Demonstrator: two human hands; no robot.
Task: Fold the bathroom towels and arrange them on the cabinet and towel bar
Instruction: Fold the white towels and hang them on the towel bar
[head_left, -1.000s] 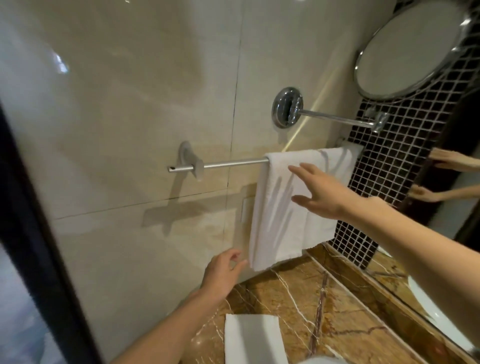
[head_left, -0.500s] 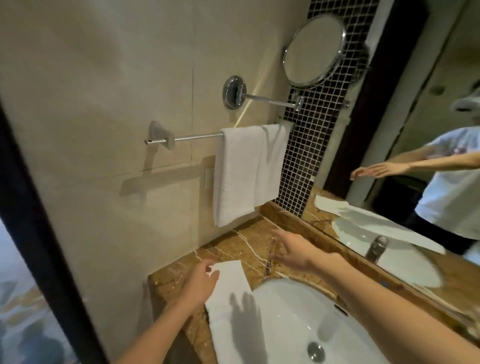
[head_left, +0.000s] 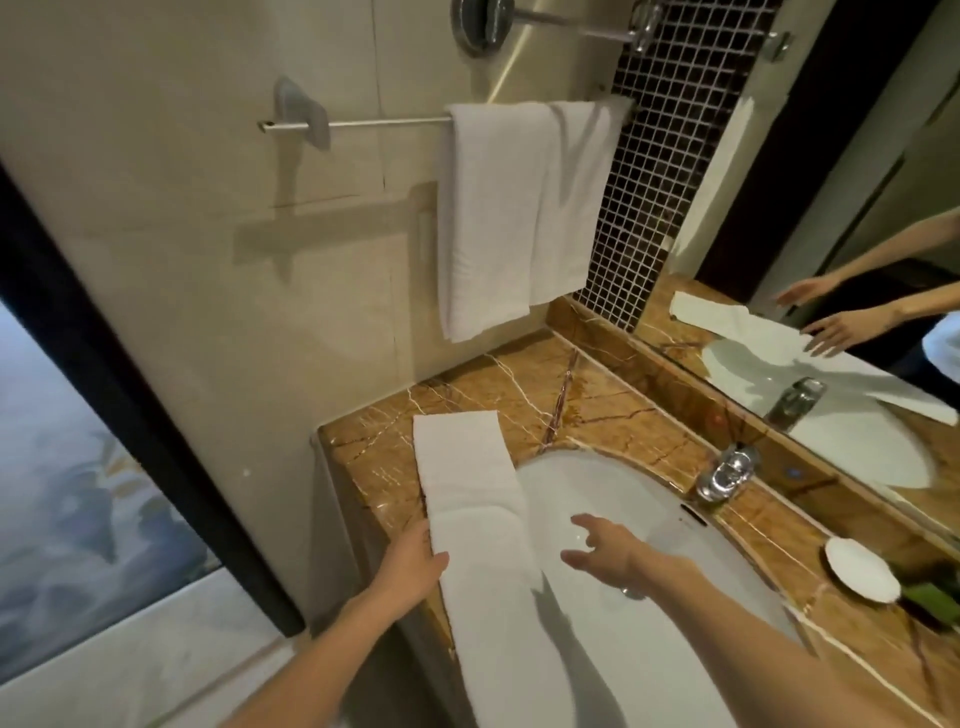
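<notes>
Towel, a long white folded strip (head_left: 483, 525), lies at lower centre across the brown marble bench (head_left: 587, 395) and white sink rim, the left hand (head_left: 410, 564) touching its left edge with fingers loose. Right hand (head_left: 605, 545) hovers spread and empty over the basin (head_left: 623, 499). Two white towels (head_left: 493, 218) hang from the chrome wall bar (head_left: 384, 122) at upper centre.

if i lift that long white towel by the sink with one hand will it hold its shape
Probably not. The long towel already sags over the sink rim, so it looks floppy. Its folded layers would likely slip apart and droop. The left hand touches only one edge.
</notes>
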